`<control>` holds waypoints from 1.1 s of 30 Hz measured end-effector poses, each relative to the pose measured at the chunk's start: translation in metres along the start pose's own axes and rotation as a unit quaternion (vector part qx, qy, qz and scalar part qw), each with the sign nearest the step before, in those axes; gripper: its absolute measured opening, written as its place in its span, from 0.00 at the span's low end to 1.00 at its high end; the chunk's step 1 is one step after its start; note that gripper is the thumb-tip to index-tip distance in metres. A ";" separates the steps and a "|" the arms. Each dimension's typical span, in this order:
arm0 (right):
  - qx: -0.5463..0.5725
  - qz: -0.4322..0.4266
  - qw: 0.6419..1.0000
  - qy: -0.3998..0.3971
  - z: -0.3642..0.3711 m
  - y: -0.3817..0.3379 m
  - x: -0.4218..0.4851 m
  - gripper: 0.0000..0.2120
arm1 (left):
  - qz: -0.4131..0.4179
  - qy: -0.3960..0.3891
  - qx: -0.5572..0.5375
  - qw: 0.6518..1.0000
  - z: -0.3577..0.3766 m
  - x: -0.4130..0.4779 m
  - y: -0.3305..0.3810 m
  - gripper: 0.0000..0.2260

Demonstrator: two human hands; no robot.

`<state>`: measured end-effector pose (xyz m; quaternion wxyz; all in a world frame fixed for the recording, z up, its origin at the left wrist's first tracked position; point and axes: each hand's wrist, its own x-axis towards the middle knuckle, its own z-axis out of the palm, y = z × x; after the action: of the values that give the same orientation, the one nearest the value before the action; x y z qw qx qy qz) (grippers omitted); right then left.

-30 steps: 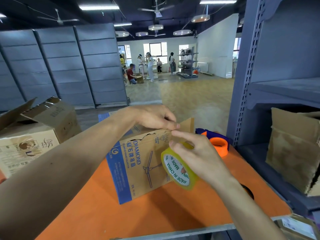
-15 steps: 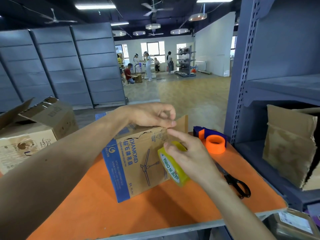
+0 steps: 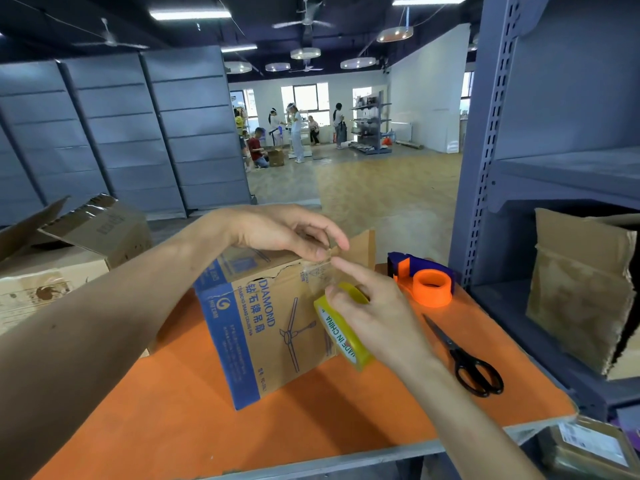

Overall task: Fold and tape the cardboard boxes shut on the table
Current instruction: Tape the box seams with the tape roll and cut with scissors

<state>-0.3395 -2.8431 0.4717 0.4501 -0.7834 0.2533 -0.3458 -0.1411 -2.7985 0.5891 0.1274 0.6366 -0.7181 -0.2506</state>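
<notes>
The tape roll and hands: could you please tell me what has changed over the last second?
The left hand has raised its fingers, pinching the tape end at the DIAMOND box top edge; the right hand straightened its forefinger towards it. It still holds the yellow tape roll; box unmoved.

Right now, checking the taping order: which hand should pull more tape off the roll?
Right: the right hand grips the tape roll beside the box, while the left hand pinches the tape end at its top.
</notes>
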 end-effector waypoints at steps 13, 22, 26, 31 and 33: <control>-0.009 -0.019 1.000 0.002 0.002 0.009 0.004 0.22 | -0.015 0.014 0.060 0.998 0.000 0.003 0.012 0.09; 0.016 -0.017 0.999 0.026 0.012 0.015 0.004 0.18 | -0.069 -0.024 0.138 0.988 -0.003 0.009 0.030 0.12; 0.020 -0.027 0.999 0.041 0.016 0.018 0.002 0.18 | -0.060 -0.012 0.131 0.989 0.004 0.008 0.026 0.11; 0.021 -0.046 0.998 0.043 0.016 0.020 0.001 0.21 | -0.051 0.023 0.154 0.986 0.013 0.008 0.022 0.07; 0.033 -0.051 0.997 0.039 0.014 0.022 -0.002 0.26 | -0.054 0.034 0.154 0.986 0.015 0.007 0.020 0.08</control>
<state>-0.3319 -2.8446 0.4463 0.4471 -0.7661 0.2191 -0.4065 -0.1666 -2.8011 0.5862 0.0385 0.6945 -0.7081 -0.1217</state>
